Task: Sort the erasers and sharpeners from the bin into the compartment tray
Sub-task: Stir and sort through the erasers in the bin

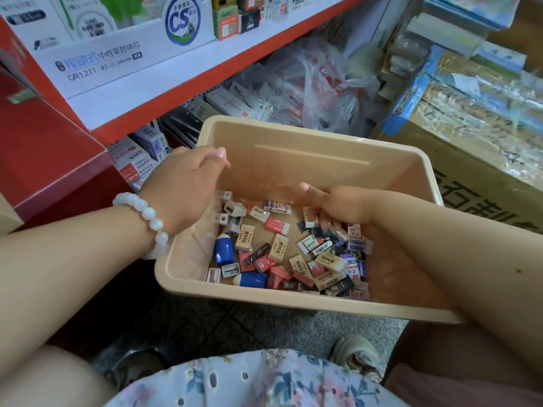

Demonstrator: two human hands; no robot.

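The right hand (pixel 332 211) digs curled fingers into the erasers (pixel 329 259) at the bin's (pixel 293 160) right side; whether it grips one I cannot tell. The left hand (pixel 188 183) hangs loosely curled over the sharpeners (pixel 232 212), holding nothing. No tray shows. Grabbing blindly from the heap risks mixing kinds.

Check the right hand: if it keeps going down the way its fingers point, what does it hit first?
Probably the erasers piled at the bin's right side. The right hand reaches down into them, fingertips already at or touching the top of the pile; exact contact is unclear from this view.
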